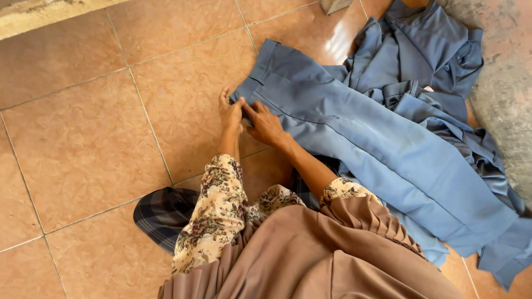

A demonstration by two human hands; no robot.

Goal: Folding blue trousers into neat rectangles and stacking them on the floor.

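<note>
On tiled floor [88,144]: left hand [230,113], right hand [265,124] pinching blue trousers [354,144] waistband edge; bare tiles leftward.

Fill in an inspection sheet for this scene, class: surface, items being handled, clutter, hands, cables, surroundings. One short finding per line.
Surface: terracotta tiled floor, glossy, with pale grout lines.
Items handled: blue trousers spread flat on the floor, waistband toward the hands.
Clutter: heap of blue garments bunched beyond the trousers; dark plaid cloth by the person's knee.
Hands: left hand and right hand both press on the waistband corner, side by side; floral sleeves.
Cables: nothing seen.
Surroundings: grey rough surface at the right edge; pale ledge at upper left.
</note>
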